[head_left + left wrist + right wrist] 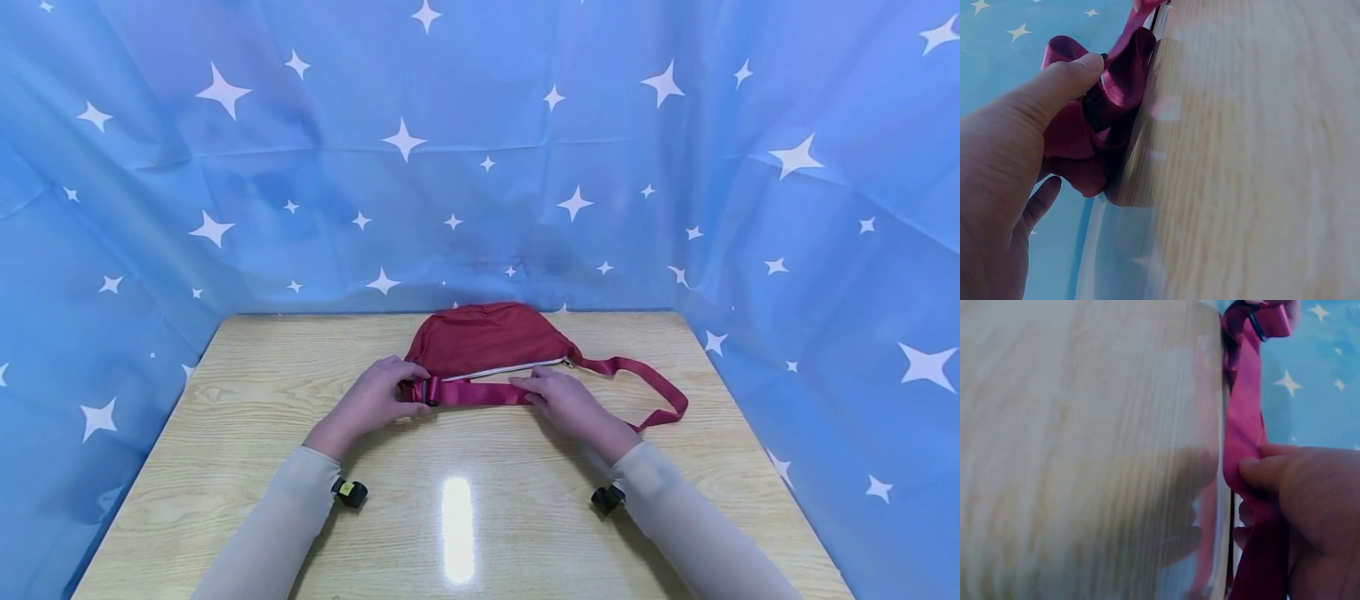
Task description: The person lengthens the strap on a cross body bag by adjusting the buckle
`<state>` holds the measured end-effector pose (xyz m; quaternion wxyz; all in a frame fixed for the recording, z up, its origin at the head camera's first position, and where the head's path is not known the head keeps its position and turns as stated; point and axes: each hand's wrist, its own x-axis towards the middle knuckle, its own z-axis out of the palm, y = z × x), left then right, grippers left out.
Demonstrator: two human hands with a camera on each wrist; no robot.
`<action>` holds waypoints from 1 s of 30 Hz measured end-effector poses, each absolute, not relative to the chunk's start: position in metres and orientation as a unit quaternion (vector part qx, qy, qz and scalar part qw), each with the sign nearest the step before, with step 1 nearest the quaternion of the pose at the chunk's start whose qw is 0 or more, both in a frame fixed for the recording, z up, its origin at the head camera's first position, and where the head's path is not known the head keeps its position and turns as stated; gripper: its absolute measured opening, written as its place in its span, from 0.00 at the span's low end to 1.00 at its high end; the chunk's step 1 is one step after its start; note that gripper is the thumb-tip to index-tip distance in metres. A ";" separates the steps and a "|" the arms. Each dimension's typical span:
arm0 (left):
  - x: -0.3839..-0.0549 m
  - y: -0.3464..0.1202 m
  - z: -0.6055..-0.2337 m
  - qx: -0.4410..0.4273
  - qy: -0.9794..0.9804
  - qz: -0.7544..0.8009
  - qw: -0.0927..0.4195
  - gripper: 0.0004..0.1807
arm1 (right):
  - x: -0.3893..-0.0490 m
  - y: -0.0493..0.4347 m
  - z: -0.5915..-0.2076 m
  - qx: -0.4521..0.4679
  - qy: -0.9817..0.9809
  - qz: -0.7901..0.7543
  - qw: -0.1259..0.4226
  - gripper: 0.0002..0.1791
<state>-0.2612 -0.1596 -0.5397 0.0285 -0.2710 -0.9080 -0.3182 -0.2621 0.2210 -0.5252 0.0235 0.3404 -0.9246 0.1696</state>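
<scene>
A dark red waist bag (491,337) with a silver zipper (502,369) lies toward the back of the table. Its crimson strap (480,394) runs along the bag's front side between the two hands. At the bag's left end, my left hand (377,393) pinches the strap by a black slider buckle (429,392); the thumb lies over the buckle in the left wrist view. My right hand (566,402) pinches the strap farther right, thumb on its near face in the right wrist view. Beyond that hand, the strap loops (667,392) out to the right and back.
The wood-grain table (375,533) extends toward me, with a bright light reflection (457,529) in its front middle. Blue cloth (480,208) with white stars hangs behind it and at both sides. A small black camera (350,492) sits at my left wrist.
</scene>
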 end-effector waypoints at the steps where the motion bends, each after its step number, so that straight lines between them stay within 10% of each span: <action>1: -0.261 -0.160 -0.540 -0.271 -0.908 -0.318 0.027 0.30 | -0.262 0.221 -0.525 0.338 -0.926 0.166 0.023 0.24; 30: -0.261 -0.157 -0.538 -0.267 -0.908 -0.321 0.019 0.30 | -0.263 0.171 -0.533 0.378 -0.889 0.260 0.000 0.24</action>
